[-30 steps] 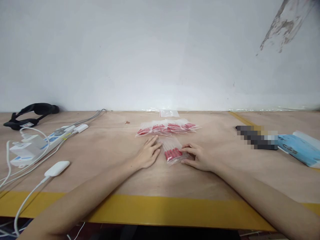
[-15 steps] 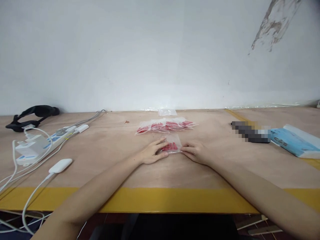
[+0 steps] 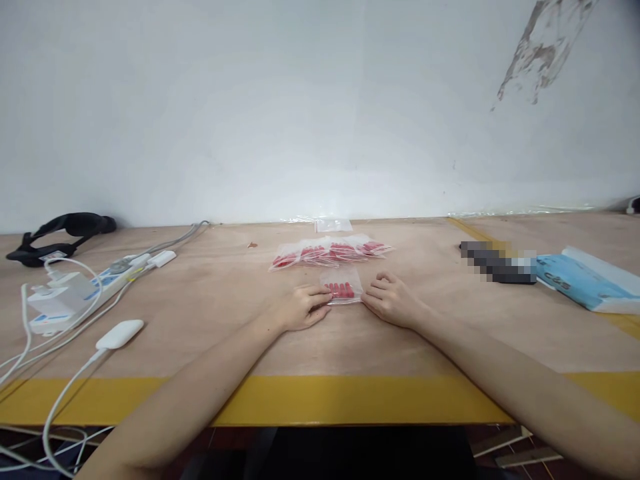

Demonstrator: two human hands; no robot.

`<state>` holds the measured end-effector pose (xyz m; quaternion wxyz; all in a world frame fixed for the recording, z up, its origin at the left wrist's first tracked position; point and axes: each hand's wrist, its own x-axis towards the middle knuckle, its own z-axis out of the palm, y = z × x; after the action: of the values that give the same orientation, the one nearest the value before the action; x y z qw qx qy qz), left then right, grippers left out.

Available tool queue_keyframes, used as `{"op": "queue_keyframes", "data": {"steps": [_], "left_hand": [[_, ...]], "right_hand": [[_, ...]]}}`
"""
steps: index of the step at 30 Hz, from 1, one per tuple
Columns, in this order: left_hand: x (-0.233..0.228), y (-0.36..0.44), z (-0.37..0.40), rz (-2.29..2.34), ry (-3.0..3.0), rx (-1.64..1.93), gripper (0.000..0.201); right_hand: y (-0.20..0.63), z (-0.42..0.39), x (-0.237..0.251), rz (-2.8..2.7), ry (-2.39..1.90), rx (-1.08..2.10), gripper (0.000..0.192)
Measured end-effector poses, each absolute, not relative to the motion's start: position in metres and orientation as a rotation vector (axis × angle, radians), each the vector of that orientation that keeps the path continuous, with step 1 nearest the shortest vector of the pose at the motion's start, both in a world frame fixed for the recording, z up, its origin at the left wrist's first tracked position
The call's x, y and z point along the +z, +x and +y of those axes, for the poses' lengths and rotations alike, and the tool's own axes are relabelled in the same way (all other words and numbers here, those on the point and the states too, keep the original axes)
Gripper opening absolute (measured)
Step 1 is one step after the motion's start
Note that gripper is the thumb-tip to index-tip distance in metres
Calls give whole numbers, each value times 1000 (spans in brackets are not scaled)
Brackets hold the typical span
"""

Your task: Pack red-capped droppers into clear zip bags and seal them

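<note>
"One yellow edge nearest us, along the front of the counter. Past it, what have we got?"

"Left grip curved, thumb and fingers only a little apart, at the near left corner of the clear bag! Right grip loosely curled, fingertips at the near right corner. Whether either actually pinches the film, I can't tell."

"And the bag itself?"

"Flat on the counter between the two, a row of red pieces showing inside, toward the near side. Looks light to me: thin, limp film, likely a bit slick, so it would skid or crumple under a careless push. The pieces look firmer, though I'd not swear to it."

"Where would you take it, then?"

"Near corners for steadying, I'd say, or a pinch through film and pieces together, where there's some body. The far end looks floppy; lift there and the contents could swing."

"And farther out?"

"Just beyond, a heap of similar bags, overlapping, red inside; then a flat white packet near the wall."
</note>
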<state>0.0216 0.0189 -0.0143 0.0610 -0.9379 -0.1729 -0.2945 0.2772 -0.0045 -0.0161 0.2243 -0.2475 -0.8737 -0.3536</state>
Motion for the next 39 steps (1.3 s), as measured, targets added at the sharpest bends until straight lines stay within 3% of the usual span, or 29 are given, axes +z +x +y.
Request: {"op": "queue_keyframes", "data": {"steps": [11,27,39], "left_hand": [[-16,28,21,-611,-2813,-968,22],[-24,67,33,-395,-2505,-935,16],[-16,71,29,-312,-2351,-831,24]], "right_hand": [[271,-3,-14,-2315,-685,-905,21],[258,0,-22,-2242,-731,-763,17],[253,-4,-16,-2237,-737,-930,25]]}}
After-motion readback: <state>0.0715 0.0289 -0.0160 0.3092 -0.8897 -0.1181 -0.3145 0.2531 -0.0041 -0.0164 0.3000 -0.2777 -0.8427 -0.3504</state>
